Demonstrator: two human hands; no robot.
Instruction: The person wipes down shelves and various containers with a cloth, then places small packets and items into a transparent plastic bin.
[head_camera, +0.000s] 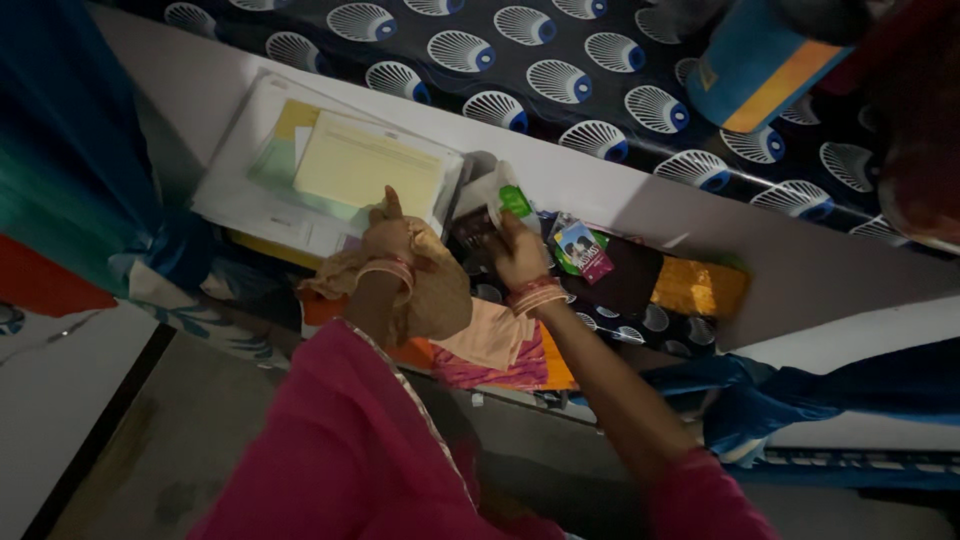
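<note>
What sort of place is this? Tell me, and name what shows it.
Probably a home bedroom or storage nook, dimly lit. A patterned dark sheet covers what looks like a bed, folded cloths lie stacked below the left hand and right hand, and a paper folder rests beside them.

Matt paper sheets (365, 165) at eleven o'clock inside a glossy clear plastic sleeve (235, 175); glossy printed packet (582, 250) at one o'clock; soft patterned cloth (500, 350) at centre; shiny gold fabric (700, 288) at three.

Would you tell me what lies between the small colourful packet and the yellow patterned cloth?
In the head view, only dark fabric lies between the small packet and the yellow patterned cloth; nothing else shows there.
</note>
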